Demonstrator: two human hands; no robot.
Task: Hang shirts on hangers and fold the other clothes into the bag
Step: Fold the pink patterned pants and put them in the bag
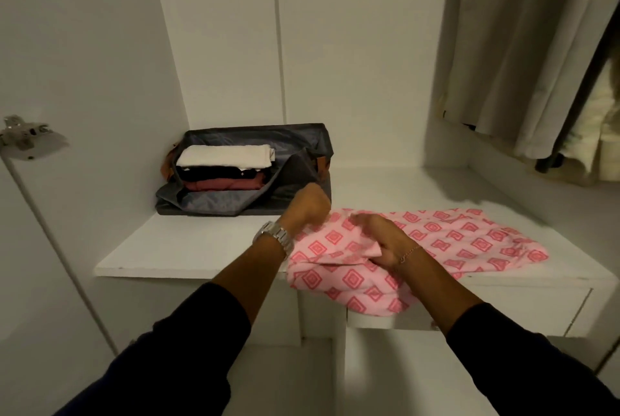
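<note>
Garment: a pink cloth printed with darker pink squares (446, 241) lies rumpled on the white wardrobe shelf (188, 248), its near edge drooping over the front.
Left hand (310, 204): curled at the cloth's left end; whether it grips fabric cannot be told.
Right hand (379, 238): fingers closed, pinching a fold.
Bag: an open dark grey fabric bag (302, 147) at the shelf's back, holding folded white, black and red clothes (224, 167).
</note>
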